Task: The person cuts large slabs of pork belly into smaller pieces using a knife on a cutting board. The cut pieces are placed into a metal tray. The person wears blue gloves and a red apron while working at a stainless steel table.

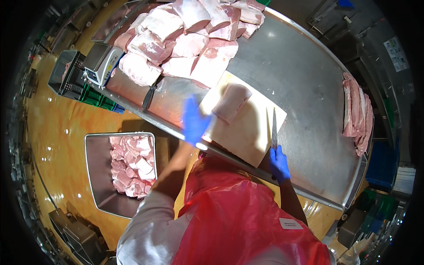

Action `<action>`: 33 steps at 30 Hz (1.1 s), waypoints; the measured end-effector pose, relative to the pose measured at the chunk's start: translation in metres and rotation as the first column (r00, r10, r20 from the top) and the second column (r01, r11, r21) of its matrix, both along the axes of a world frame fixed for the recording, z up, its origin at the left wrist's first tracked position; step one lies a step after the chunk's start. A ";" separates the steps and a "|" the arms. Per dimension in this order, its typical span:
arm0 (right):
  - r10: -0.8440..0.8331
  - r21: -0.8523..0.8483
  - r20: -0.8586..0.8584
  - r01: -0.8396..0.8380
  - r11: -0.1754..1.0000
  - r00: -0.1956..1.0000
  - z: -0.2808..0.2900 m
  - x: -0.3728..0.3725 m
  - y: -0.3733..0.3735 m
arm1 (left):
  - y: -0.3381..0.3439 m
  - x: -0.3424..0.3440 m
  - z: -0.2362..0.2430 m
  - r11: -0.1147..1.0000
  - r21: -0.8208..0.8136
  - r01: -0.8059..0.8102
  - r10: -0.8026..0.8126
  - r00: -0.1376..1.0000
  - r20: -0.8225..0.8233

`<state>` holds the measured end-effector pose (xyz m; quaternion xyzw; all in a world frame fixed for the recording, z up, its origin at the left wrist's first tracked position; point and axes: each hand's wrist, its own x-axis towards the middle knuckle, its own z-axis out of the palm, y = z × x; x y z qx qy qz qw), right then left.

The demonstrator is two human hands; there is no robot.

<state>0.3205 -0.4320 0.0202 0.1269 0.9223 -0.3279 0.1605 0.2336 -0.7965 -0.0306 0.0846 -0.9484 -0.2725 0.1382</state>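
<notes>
A piece of pale raw meat [231,102] lies on the white cutting board [251,141], near its left side. My left hand [194,122], in a blue glove, hovers by the board's left edge, blurred by motion. Its fingers look stretched out with the thumb apart, and nothing shows in it. At the board's right edge my right hand [279,164], gloved in blue too, is closed round the handle of a knife [274,128]. The blade points away from me, above the right part of the board.
Large meat slabs [179,44] are heaped at the far left of the metal table [304,110]. A scale [102,64] and a dark-handled tool [149,97] are near them. Long meat strips [357,114] lie far right. A metal bin [99,176] of meat pieces [132,165] stands at lower left.
</notes>
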 end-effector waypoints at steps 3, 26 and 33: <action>0.066 -0.031 -0.055 -0.068 0.997 0.996 0.021 -0.021 -0.022 | 0.103 -0.027 0.046 0.894 -0.395 0.211 -0.128 0.965 0.227; -0.641 -0.289 0.019 0.618 0.731 0.767 -0.033 0.147 0.076 | -0.034 -0.189 0.058 0.930 -0.356 -0.085 0.127 0.987 0.095; -0.779 -0.318 -0.043 0.730 0.604 0.626 -0.030 0.178 0.125 | -0.038 -0.191 -0.020 0.746 -0.575 -0.337 0.359 0.930 -0.079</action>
